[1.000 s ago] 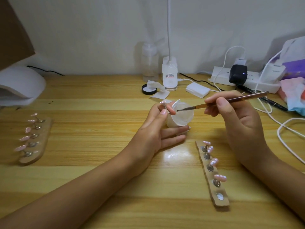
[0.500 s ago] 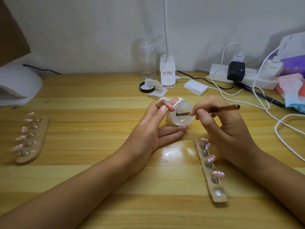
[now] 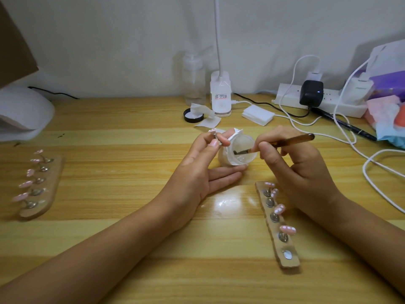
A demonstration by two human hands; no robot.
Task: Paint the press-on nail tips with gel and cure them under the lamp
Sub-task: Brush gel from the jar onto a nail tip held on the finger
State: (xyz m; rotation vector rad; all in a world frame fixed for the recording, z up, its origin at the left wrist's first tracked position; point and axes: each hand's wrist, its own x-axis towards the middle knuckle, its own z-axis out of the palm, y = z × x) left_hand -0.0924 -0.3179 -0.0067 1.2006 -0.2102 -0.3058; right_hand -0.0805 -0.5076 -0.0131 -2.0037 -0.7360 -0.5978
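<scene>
Pinching a nail tip (image 3: 212, 130) on its stand in the left hand (image 3: 192, 172) — dipping the brush (image 3: 291, 140), gripped in the right hand (image 3: 295, 170), into the white cup (image 3: 228, 160) toward the far edge of the table (image 3: 109, 132).

Soft overhead light, glare on table (image 3: 223, 202), blurred edges

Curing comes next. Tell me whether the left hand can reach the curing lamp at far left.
Probably yes: only bare table lies between the left hand and the lamp, though that hand pinches the pin of a nail tip.
</scene>
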